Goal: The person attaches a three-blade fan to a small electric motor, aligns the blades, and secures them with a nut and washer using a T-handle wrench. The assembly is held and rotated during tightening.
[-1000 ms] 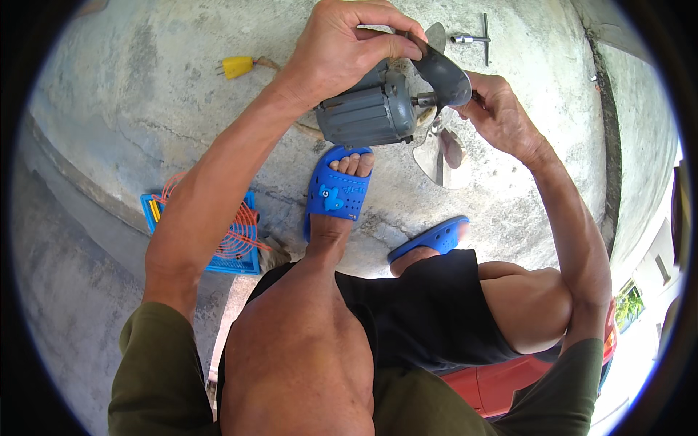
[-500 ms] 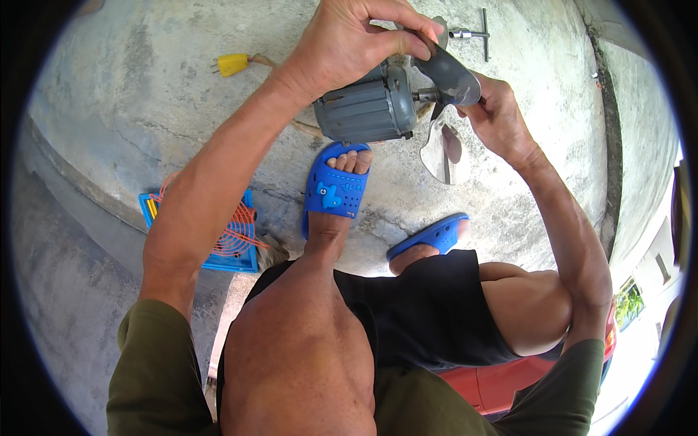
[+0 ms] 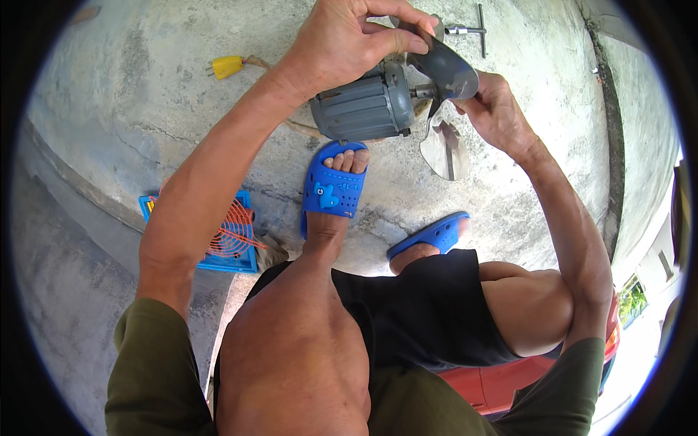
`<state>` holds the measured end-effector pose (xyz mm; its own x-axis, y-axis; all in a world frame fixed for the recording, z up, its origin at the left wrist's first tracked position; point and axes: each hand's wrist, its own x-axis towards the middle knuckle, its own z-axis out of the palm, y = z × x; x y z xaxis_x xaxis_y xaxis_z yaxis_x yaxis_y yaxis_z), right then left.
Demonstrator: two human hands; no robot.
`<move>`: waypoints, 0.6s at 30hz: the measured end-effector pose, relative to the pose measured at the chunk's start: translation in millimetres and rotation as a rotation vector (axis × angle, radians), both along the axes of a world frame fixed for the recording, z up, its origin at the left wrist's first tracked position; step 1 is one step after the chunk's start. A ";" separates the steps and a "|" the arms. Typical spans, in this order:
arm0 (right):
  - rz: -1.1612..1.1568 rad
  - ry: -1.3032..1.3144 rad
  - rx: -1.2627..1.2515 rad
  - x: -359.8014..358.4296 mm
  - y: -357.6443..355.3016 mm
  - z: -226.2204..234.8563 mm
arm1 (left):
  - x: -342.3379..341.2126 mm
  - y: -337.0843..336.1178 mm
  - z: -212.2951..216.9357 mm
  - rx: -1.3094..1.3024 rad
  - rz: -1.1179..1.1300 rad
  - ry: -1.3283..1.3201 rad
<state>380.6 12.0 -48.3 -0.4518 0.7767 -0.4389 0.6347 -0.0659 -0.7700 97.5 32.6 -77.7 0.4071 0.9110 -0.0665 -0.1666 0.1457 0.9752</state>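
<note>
Left hand point(image 3: 356, 42), at 12 o'clock in my view, pinches the upper edge of a metal propeller point(image 3: 447, 69) between thumb and fingers. Right hand point(image 3: 502, 120), at 2 o'clock, curls in at the hub; the blade covers its fingertips, so I can't tell what they grip. I see the propeller at 1 o'clock, on the shaft of the grey motor point(image 3: 363, 109), which lies on concrete at 12. A T-handled wrench point(image 3: 482, 33) lies farther out at 1, a yellow plug point(image 3: 227, 67) at 11, and a blue basket point(image 3: 231, 264) at 9.
</note>
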 end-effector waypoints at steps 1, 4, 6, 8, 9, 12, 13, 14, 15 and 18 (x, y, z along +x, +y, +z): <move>0.017 -0.005 0.004 1.2 1.0 -0.1 | -2.4 -1.4 -0.5 0.032 -0.007 -0.008; 0.030 -0.009 -0.025 3.1 2.8 -0.9 | -6.2 -2.6 1.6 0.090 -0.045 0.034; 0.019 0.006 -0.030 2.8 2.3 -0.9 | -5.7 -2.4 4.7 0.069 -0.048 0.050; 0.001 0.036 -0.009 1.7 0.4 -1.1 | -1.7 -2.2 6.9 -0.001 -0.021 0.031; 0.013 0.017 -0.019 2.1 1.6 -1.0 | -1.0 -0.7 5.5 0.003 -0.017 0.033; 0.037 -0.003 -0.011 2.6 5.1 1.6 | -0.7 5.7 -2.2 0.011 -0.010 0.034; 0.038 0.016 0.016 -0.2 4.4 5.0 | -1.1 6.3 -3.5 0.010 -0.009 0.033; 0.040 0.034 0.042 -2.0 3.8 6.8 | -1.5 6.3 -4.6 0.009 -0.008 0.032; 0.034 0.029 0.049 -1.8 3.2 6.6 | -1.1 6.2 -5.5 0.001 -0.007 0.022; 0.040 0.016 0.091 -0.8 1.5 4.1 | -0.6 6.4 -7.4 -0.015 -0.007 0.000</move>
<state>379.8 13.6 -44.2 -0.4899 0.7941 -0.3598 0.6227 0.0299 -0.7818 96.9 38.9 -85.1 0.4130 0.9072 -0.0801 -0.1655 0.1613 0.9729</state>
